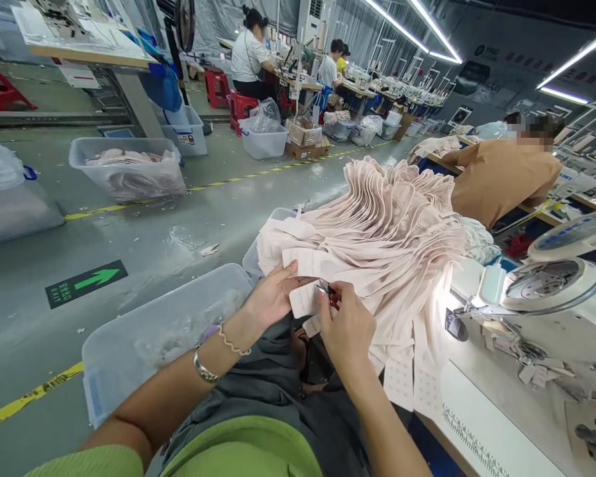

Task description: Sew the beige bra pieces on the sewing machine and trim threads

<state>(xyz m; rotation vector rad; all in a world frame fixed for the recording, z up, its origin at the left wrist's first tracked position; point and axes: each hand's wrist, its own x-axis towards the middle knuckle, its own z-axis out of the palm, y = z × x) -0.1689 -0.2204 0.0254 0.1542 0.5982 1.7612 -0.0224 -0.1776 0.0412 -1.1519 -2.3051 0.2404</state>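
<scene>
Between the thumb and fingers of my left hand (273, 297) is the pale pink end tab (305, 300) of a bra. My right hand (348, 328) is closed around small thread snips (334, 296) with red handles, their dark tips at the tab's upper edge. Just beyond both hands lies a large heap of pale pink bras (392, 212), stacked in folds. Several of their end tabs hang toward me, and rows of hooks or eyes show on the hanging hook-and-eye tabs (398, 384) by the table edge.
A white sewing machine (551, 298) stands on the table (477, 404) at my right. Left of my knees sits a clear plastic bin (129, 338) with plastic bags inside. Another bin (129, 179) holds pale fabric across the aisle. A co-worker in brown (506, 172) sits beyond the heap.
</scene>
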